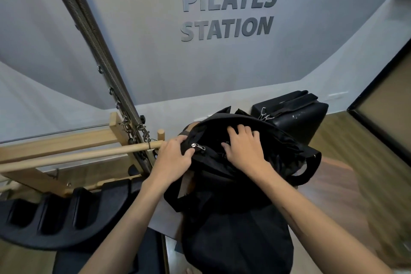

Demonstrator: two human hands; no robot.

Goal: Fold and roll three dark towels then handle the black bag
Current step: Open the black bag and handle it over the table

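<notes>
Centrally, the black bag [235, 184] hangs upright in mid-frame, its mouth held open at the top and its body sagging toward the wood-grain floor [329, 187]. The left hand [172, 161] grips the bag's left rim, fingers curled over the fabric just beside the silver zipper pull [196, 146]. The right hand [244, 148] rests on the bag's opening, fingers bent and partly buried in the dark cloth; whether they pinch anything cannot be told. Behind the bag stands a black padded box [298, 115] carrying straps and metal clips. At left, a wooden frame [60, 153] with a round dowel bar [89, 155] and long steel springs [89, 35] rises diagonally. A black arc barrel [66, 218] lies below it. The grey wall [144, 55] bears raised lettering "PILATES STATION" [229, 13].
</notes>
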